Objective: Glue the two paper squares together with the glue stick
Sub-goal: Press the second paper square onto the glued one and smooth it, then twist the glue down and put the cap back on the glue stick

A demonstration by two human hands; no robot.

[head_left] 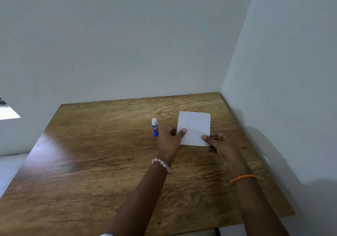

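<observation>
Judging by the hold, the step is seating or lifting the white paper square on the wooden table; keep edges flush and press evenly; whether two sheets lie stacked, I cannot tell; the left hand pinches its near-left corner, thumb on top; the right hand pinches the near-right corner likewise; the blue, white-capped glue stick stands upright just beside the left hand.

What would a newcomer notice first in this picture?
The white paper on the far right part of the wooden table stands out, pinched at its near corners by the left hand and right hand. Just left of it stands an upright blue glue stick, cap on.
</observation>
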